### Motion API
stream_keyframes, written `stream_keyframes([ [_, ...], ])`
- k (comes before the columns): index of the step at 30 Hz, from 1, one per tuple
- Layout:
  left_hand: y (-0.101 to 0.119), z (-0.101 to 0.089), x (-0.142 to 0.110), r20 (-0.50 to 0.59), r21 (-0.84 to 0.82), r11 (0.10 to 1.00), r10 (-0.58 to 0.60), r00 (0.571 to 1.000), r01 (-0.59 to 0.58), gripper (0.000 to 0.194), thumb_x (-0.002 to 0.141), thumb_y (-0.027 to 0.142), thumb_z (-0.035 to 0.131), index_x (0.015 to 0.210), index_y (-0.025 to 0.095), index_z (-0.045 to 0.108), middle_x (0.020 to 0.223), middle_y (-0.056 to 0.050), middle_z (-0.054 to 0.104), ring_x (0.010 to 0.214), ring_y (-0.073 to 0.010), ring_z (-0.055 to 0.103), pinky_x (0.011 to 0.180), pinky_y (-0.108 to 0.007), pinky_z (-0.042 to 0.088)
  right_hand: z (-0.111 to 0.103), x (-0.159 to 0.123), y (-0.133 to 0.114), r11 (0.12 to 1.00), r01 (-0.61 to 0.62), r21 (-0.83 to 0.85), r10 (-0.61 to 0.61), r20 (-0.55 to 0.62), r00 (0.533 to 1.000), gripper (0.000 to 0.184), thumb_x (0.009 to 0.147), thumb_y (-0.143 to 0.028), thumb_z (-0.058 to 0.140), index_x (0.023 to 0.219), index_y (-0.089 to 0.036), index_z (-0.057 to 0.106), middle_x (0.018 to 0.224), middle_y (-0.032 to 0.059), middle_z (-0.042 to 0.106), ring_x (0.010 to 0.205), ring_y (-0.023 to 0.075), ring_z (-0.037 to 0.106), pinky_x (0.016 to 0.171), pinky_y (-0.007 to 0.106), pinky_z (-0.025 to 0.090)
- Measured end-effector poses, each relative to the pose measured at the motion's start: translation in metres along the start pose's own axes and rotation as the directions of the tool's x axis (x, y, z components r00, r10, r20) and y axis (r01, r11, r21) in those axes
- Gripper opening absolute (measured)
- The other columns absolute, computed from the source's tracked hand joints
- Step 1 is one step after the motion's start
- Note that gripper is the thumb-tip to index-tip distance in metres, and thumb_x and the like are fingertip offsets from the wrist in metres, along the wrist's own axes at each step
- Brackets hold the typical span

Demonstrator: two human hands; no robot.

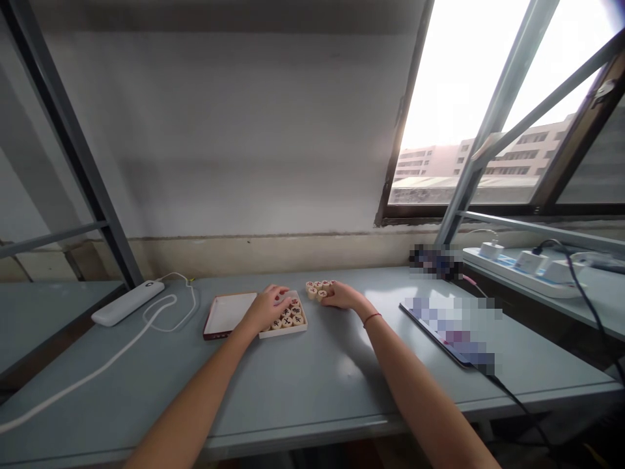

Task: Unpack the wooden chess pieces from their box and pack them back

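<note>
A white box (284, 333) on the table holds several round wooden xiangqi pieces (287, 320) marked with characters. My left hand (266, 309) rests over its left side, fingers apart, covering some of the pieces. To the right of the box, a small cluster of xiangqi pieces (318, 286) sits on the bare tabletop. My right hand (342, 296), with a red string on the wrist, has its fingers closed around a piece at the cluster's right end; the fingers partly hide it. Left of the box lies its open lid (233, 311), white inside with a dark red edge.
A white power strip (129, 303) with a cable is at the left. On the right lie a tablet-like device (439, 339), partly blurred, and a blurred dark object (434, 262). Another power strip (522, 272) with chargers stands beyond the metal frame. The wall borders the table's back.
</note>
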State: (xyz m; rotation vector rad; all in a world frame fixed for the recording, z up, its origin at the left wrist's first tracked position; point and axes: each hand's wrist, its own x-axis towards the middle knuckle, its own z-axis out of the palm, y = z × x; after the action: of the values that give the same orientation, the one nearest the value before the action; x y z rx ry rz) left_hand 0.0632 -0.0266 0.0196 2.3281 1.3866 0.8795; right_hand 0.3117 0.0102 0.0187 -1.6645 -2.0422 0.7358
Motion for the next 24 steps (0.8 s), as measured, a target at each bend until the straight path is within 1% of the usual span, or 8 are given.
stream_keyframes([
  [3,0.0,0.0,0.0,-0.002,0.013,1.0,-0.002,1.0,0.002,0.035,0.084,0.04,0.045,0.108,0.019,0.059,0.107,-0.007,0.06,0.089,-0.0185,0.06,0.082,-0.03,0.046,0.005,0.002,-0.002,0.985,0.014,-0.171,-0.019,-0.029,0.999,0.025,0.065,-0.025,0.058,0.045,-0.019,0.045,0.048,-0.0007,0.044,0.052,0.0128,0.041,0.047,0.025,0.023],
  [6,-0.001,0.0,0.0,-0.014,0.045,0.999,-0.003,1.0,0.004,0.034,0.084,0.038,0.045,0.108,0.019,0.06,0.107,-0.007,0.061,0.092,-0.0189,0.06,0.082,-0.029,0.045,0.008,0.003,-0.002,0.973,0.031,-0.228,-0.041,-0.041,0.998,0.018,0.068,-0.023,0.054,0.051,-0.019,0.051,0.056,0.0023,0.052,0.058,0.015,0.048,0.049,0.026,0.026],
  [10,-0.002,0.001,0.001,-0.03,0.167,0.984,-0.048,0.998,0.053,0.033,0.084,0.037,0.045,0.108,0.02,0.061,0.107,-0.007,0.063,0.099,-0.0214,0.058,0.084,-0.031,0.043,0.007,0.002,-0.003,0.965,0.048,-0.257,-0.065,-0.058,0.996,0.015,0.072,-0.02,0.051,0.058,-0.019,0.055,0.062,0.0042,0.056,0.063,0.0158,0.049,0.052,0.025,0.027],
  [15,-0.002,0.001,0.0,-0.005,0.361,0.921,-0.153,0.988,0.144,0.037,0.089,0.04,0.035,0.103,0.023,0.064,0.105,-0.009,0.064,0.103,-0.0279,0.053,0.085,-0.042,0.037,0.004,-0.004,-0.015,0.976,0.053,-0.213,-0.062,-0.034,0.998,0.015,0.074,-0.024,0.05,0.062,-0.017,0.058,0.059,0.0028,0.053,0.058,0.0138,0.045,0.052,0.025,0.025],
  [17,-0.004,0.002,-0.001,0.029,0.406,0.901,-0.182,0.983,0.155,0.04,0.09,0.039,0.031,0.096,0.024,0.067,0.102,-0.01,0.064,0.101,-0.0294,0.052,0.084,-0.044,0.036,0.007,-0.005,-0.026,0.98,0.137,-0.147,-0.143,-0.03,0.989,0.015,0.075,-0.024,0.049,0.074,-0.017,0.062,0.063,0.0015,0.056,0.061,0.0131,0.046,0.054,0.023,0.028],
  [20,-0.006,0.003,0.0,0.071,0.435,0.888,-0.198,0.978,0.148,0.043,0.09,0.038,0.029,0.084,0.024,0.069,0.101,-0.011,0.065,0.101,-0.0296,0.052,0.082,-0.044,0.035,0.018,-0.007,-0.042,0.957,0.289,-0.033,-0.288,0.029,0.957,0.034,0.075,-0.015,0.045,0.105,-0.021,0.061,0.072,-0.0001,0.06,0.066,0.0127,0.051,0.06,0.022,0.033],
  [22,-0.006,0.005,0.0,0.075,0.435,0.889,-0.195,0.978,0.144,0.042,0.09,0.037,0.03,0.082,0.024,0.069,0.101,-0.01,0.065,0.101,-0.0291,0.052,0.082,-0.042,0.035,0.025,-0.008,-0.049,0.945,0.328,-0.013,-0.325,0.096,0.941,0.041,0.076,-0.011,0.043,0.112,-0.02,0.059,0.073,0.0007,0.061,0.066,0.0132,0.052,0.061,0.022,0.034],
  [24,-0.005,0.005,0.0,0.072,0.433,0.891,-0.188,0.979,0.14,0.041,0.089,0.039,0.03,0.084,0.024,0.068,0.102,-0.01,0.065,0.1,-0.0291,0.052,0.081,-0.042,0.035,0.03,-0.009,-0.053,0.944,0.329,-0.026,-0.324,0.118,0.939,0.038,0.076,-0.011,0.043,0.11,-0.019,0.061,0.075,0.0024,0.062,0.067,0.0143,0.053,0.061,0.023,0.036],
])
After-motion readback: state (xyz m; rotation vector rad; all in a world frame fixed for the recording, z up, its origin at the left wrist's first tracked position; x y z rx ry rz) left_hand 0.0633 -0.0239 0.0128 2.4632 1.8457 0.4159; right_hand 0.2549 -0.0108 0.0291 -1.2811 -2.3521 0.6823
